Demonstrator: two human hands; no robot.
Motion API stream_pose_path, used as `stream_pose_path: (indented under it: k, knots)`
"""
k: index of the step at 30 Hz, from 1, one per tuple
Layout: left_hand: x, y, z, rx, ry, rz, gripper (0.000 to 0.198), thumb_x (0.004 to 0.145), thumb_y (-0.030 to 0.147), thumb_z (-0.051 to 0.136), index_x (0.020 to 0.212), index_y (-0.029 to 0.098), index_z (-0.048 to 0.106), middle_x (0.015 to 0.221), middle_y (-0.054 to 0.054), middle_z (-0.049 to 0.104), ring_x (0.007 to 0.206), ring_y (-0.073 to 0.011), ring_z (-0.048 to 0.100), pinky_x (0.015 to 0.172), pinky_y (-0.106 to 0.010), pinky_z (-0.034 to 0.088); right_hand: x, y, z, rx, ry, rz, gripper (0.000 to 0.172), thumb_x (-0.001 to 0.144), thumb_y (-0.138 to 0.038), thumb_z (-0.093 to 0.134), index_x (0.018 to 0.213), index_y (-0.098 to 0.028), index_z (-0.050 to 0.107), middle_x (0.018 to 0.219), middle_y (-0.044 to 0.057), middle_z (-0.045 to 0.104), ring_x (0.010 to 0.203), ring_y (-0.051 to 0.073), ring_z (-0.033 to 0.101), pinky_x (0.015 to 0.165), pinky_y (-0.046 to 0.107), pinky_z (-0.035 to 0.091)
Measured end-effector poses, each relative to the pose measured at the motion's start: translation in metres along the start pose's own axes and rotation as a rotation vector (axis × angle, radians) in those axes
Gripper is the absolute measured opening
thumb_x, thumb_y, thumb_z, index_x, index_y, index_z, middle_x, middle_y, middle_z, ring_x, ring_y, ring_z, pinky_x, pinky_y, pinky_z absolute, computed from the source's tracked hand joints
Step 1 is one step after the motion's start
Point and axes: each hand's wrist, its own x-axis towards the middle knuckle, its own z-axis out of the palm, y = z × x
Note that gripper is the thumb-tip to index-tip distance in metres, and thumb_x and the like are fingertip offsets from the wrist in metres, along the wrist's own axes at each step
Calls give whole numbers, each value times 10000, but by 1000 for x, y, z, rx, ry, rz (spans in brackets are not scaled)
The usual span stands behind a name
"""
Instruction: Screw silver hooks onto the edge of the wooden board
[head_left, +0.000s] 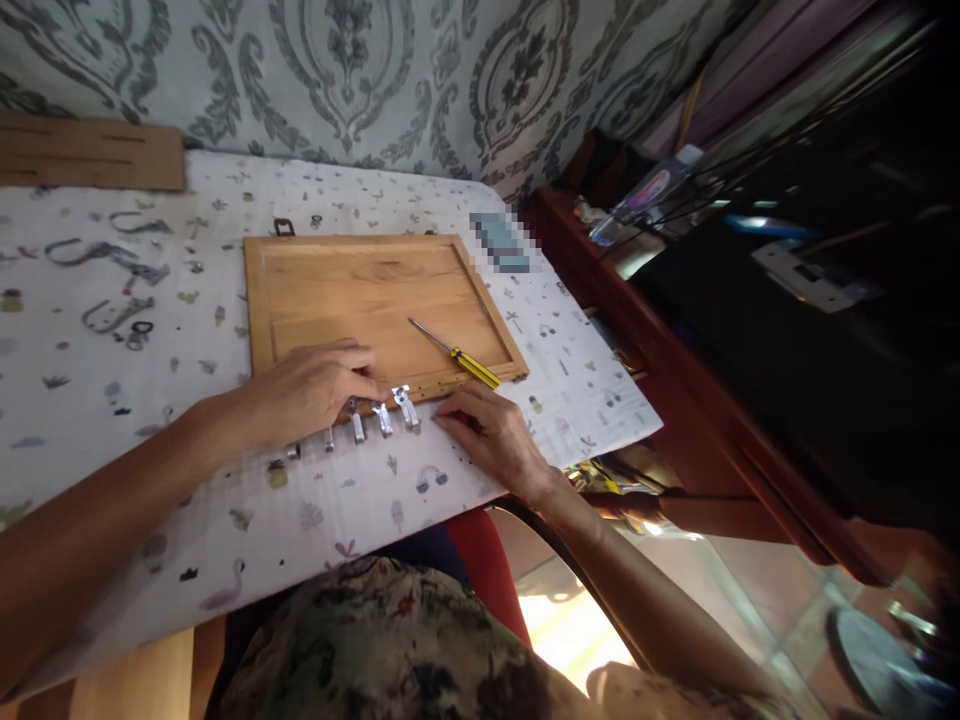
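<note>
A framed wooden panel (pixel 352 290) lies flat on a patterned tablecloth (pixel 90 420). Several small metal hooks (pixel 381 415) sit in a row along its near edge. My left hand (pixel 311 385) rests on that edge with fingers curled, fingertips touching the hooks; whether it grips one is unclear. My right hand (pixel 491 430) lies on the cloth just right of the hooks, fingers bent and pressed down near tiny dark specks that may be screws. A yellow-handled screwdriver (pixel 457 355) lies on the panel, untouched.
More metal hooks (pixel 112 315) lie scattered on the cloth at left. A second wooden board (pixel 90 155) sits at the back left by the patterned wall. A dark wooden cabinet with clutter (pixel 675 360) stands at the right, beside the table's edge.
</note>
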Motion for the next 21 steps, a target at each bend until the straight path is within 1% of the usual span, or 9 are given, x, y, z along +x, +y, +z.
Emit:
stream_pose_path:
  k: [4,8,12,15,18,21]
  knots:
    - [0,-1,2,-4,27,-1,451,974,28,476,1072,271,843,966,-40,682,855,-175,615,708,-281,416,-3,0,-4,26,-5,6,134,997,-224,650,882,-221,718,883,44,733,808,183,692,754,311,569]
    - [0,1,0,-39,6,-4,423,977,32,510,1087,271,841,953,-35,680,856,-177,620,708,-275,410,-3,-5,-8,55,19,42,113,1007,-230,637,942,-211,728,828,19,752,710,151,681,684,284,565]
    - [1,1,-1,-39,-7,1,402,972,30,535,1087,265,840,965,-37,678,870,-181,621,724,-277,413,11,-13,-7,180,54,54,132,995,-259,667,926,-210,770,843,26,782,729,150,713,666,286,579]
    - [0,1,0,-38,-1,-1,398,972,33,545,1095,273,837,974,-35,671,869,-178,615,726,-279,408,26,-19,-5,260,35,34,113,983,-263,699,946,-223,798,870,26,809,761,156,739,696,299,604]
    - [-1,2,0,-50,-14,-21,376,967,35,554,1071,263,834,982,-33,669,885,-174,621,717,-277,402,37,-21,-3,247,19,13,88,983,-254,723,973,-219,803,865,17,816,738,144,739,687,287,595]
    - [-1,3,0,-68,-21,-38,392,973,32,527,1060,262,833,969,-30,663,888,-171,621,721,-282,403,43,-19,-4,216,-27,-39,102,995,-241,709,953,-222,800,879,16,822,780,147,760,722,285,603]
